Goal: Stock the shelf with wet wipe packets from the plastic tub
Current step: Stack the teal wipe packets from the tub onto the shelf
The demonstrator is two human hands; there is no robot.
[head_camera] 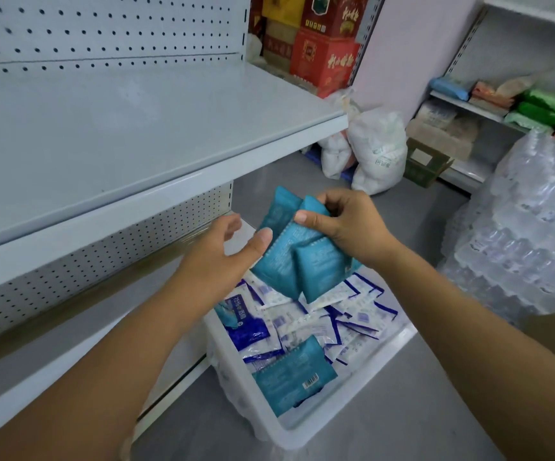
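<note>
Both bare forearms reach forward over the white plastic tub (pixel 346 424) on the floor. Above it, the right hand (pixel 346 224) pinches a fan of teal wet wipe packets (pixel 289 257) by their upper edges, fingers curled, thumb on top. Just left of that grip the left hand (pixel 223 257) is spread wide, thumb touching the bundle's side, holding nothing. Below the grip, one more teal packet (pixel 294 374) lies in the tub among blue-and-white sachets (pixel 342 321). Gathering seems in hand; next the bundle likely needs squaring, then carrying up and left onto the bare grey shelf (pixel 120 128).
</note>
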